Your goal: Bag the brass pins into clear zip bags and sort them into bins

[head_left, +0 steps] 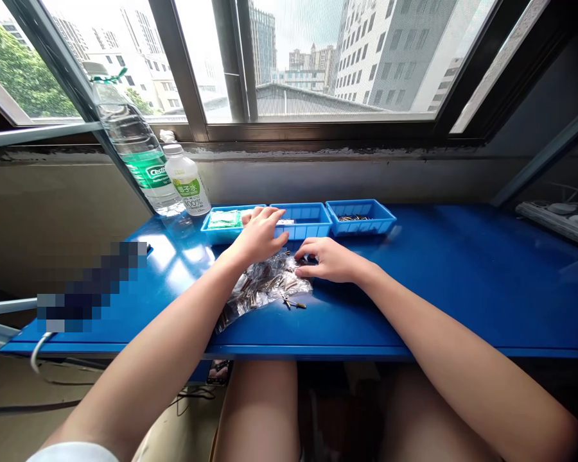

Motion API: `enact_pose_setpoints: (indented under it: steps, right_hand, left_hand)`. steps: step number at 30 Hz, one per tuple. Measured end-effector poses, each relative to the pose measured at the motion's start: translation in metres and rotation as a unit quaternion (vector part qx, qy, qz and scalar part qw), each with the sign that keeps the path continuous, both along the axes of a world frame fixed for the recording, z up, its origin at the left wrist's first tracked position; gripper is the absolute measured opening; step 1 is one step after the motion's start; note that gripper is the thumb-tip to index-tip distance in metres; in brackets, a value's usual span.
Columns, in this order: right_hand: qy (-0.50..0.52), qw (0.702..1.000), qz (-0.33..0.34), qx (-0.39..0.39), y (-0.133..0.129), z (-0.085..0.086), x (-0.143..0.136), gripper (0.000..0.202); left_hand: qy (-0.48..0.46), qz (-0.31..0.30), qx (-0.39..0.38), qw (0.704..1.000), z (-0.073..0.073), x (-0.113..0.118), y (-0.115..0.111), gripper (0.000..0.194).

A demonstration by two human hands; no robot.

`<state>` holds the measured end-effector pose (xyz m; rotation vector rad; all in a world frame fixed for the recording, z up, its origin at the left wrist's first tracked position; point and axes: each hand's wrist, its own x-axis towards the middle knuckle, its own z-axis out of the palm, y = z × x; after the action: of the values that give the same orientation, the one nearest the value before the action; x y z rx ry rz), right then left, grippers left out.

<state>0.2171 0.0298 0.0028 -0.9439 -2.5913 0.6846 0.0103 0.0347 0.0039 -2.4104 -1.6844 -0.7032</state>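
My left hand [262,235] is held over the near side of the blue bins, fingers stretched and thumb apart, with nothing seen in it. Below it lies a heap of clear plastic bags [270,280] with many small metal pieces inside. At the heap's right edge is my right hand [328,259], its fingers curved and a gap between thumb and forefinger; no held thing shows. A few loose small metal pins [295,304], dark and brass-coloured, lie on the table in front of the bags.
Along the back stand a left blue bin [216,238] with green-and-white packets, a middle bin [313,230] and a right bin [372,226] with dark small parts. A large water bottle [139,144] and a smaller bottle [187,183] stand behind left. A blurred dark object [94,285] lies left.
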Motion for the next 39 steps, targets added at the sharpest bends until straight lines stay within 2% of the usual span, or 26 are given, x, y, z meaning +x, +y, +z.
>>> enact_pose_setpoints:
  steps: [6,14,22,27,31,34,36,39]
  right_hand:
    - [-0.029,0.999,-0.011,0.014,-0.002,-0.001,-0.001,0.055]
    - [-0.038,0.999,-0.009,0.009,-0.002,-0.001,-0.002,0.038]
    - [0.025,1.000,-0.010,0.012,0.002,-0.005,-0.001,0.033]
    - [0.084,0.996,-0.004,0.033,0.001,-0.007,-0.004,0.019]
    - [0.123,0.992,-0.022,0.004,0.001,-0.010,-0.004,0.016]
    - [0.175,0.984,-0.037,-0.013,0.001,-0.011,-0.002,0.015]
    - [0.211,0.976,-0.051,-0.025,0.002,-0.010,-0.002,0.013]
    - [0.260,0.962,-0.076,-0.045,0.004,-0.008,-0.001,0.013]
  left_hand:
    - [0.000,-0.019,-0.001,1.000,-0.001,-0.001,0.000,0.041]
    - [-0.008,-0.023,-0.002,1.000,0.001,-0.001,-0.001,0.040]
    - [-0.014,-0.025,0.005,1.000,0.000,-0.001,-0.001,0.039]
    - [-0.020,-0.030,0.014,0.999,0.000,-0.002,0.000,0.039]
    - [-0.030,-0.036,0.024,0.999,-0.001,-0.001,0.000,0.037]
    - [-0.065,-0.062,0.035,0.995,0.002,-0.001,0.000,0.030]
    - [-0.116,-0.105,0.024,0.987,0.006,-0.001,-0.003,0.021]
    - [-0.215,-0.191,-0.059,0.956,0.015,-0.002,-0.008,0.019]
